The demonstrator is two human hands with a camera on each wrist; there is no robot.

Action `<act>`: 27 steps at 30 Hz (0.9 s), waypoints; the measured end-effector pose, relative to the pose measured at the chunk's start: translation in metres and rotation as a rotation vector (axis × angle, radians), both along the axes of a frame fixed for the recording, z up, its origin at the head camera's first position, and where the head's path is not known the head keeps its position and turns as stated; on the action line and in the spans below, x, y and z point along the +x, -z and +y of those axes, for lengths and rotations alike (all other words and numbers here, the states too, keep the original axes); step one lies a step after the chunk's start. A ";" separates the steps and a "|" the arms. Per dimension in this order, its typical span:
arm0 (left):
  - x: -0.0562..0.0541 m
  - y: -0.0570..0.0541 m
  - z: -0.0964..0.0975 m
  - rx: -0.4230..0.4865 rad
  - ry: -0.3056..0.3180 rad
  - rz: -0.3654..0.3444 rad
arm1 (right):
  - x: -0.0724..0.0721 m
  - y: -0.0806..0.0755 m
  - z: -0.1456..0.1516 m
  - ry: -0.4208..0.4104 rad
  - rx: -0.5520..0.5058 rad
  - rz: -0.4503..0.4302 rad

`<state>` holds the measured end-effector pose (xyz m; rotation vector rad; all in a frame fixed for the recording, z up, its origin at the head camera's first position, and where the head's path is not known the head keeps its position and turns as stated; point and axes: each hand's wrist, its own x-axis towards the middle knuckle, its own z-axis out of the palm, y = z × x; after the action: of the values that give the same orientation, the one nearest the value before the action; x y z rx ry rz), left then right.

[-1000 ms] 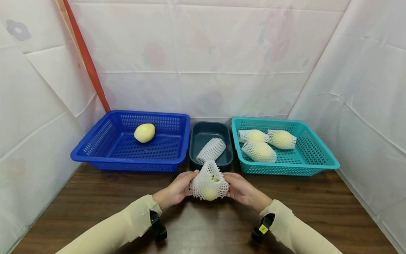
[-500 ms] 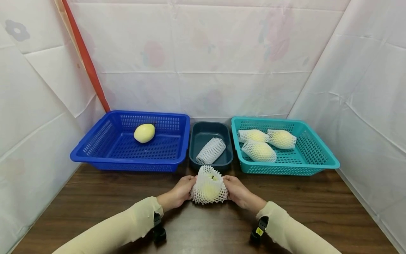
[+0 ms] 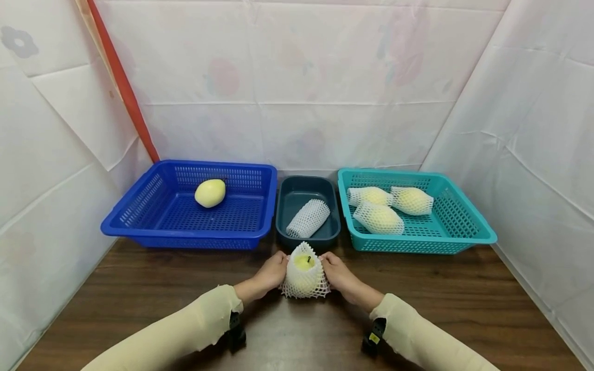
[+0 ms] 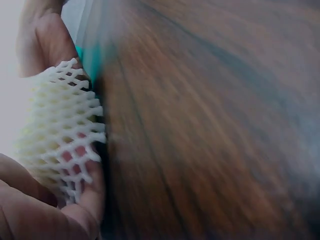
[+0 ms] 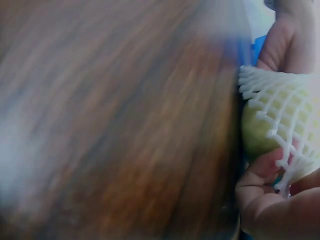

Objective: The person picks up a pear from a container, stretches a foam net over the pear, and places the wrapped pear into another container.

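Note:
A pale yellow pear (image 3: pixel 302 262) with a short dark stem stands between the hands, stem up, inside a white foam fruit net (image 3: pixel 297 287). My left hand (image 3: pixel 271 271) pinches the net's edge on the left side. On the right, my right hand (image 3: pixel 341 275) grips the opposite edge. In the left wrist view, finger and thumb hold the mesh (image 4: pixel 62 117) near its rim. Bare green-yellow skin of the pear (image 5: pixel 255 132) shows beyond the net's rim in the right wrist view. The net flares out at the bottom and rises to a point behind the stem.
One bare pear (image 3: pixel 210 193) lies in the blue basket (image 3: pixel 185 235) at left. A dark teal tray (image 3: pixel 291 188) in the middle holds a rolled foam net (image 3: pixel 308 218). Three netted pears (image 3: pixel 379 219) lie in the turquoise basket (image 3: pixel 417 247) at right.
The net has been drawn down around the pear, so more of its top and stem now shows. Both hands have shifted slightly inward. The baskets and tray stay where they were.

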<state>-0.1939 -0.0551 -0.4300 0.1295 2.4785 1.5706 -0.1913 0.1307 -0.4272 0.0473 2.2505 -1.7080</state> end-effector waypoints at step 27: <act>0.011 0.000 0.011 0.625 -0.058 -0.254 | 0.007 -0.022 -0.005 0.069 -0.149 0.064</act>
<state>-0.1829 -0.0444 -0.4303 -0.0500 1.7519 2.1773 -0.1846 0.1257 -0.4054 0.0379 2.1819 -1.9347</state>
